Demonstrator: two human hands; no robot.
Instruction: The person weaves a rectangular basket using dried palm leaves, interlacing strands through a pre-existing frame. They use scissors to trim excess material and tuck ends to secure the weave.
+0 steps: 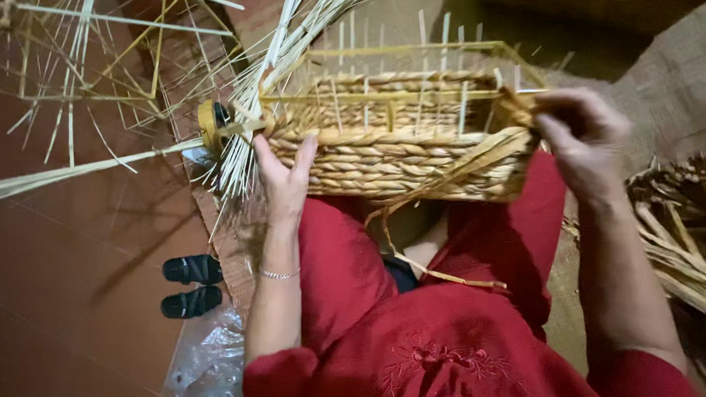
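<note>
On my lap the half-woven basket (402, 153) feels light but stiff, my left hand (284, 176) spread flat against its end, my right hand (582, 141) pinching a pliant strand at the rim corner.

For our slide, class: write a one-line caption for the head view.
Left hand steadies a half-woven rectangular basket while the right hand works a strand at its far corner.
</note>
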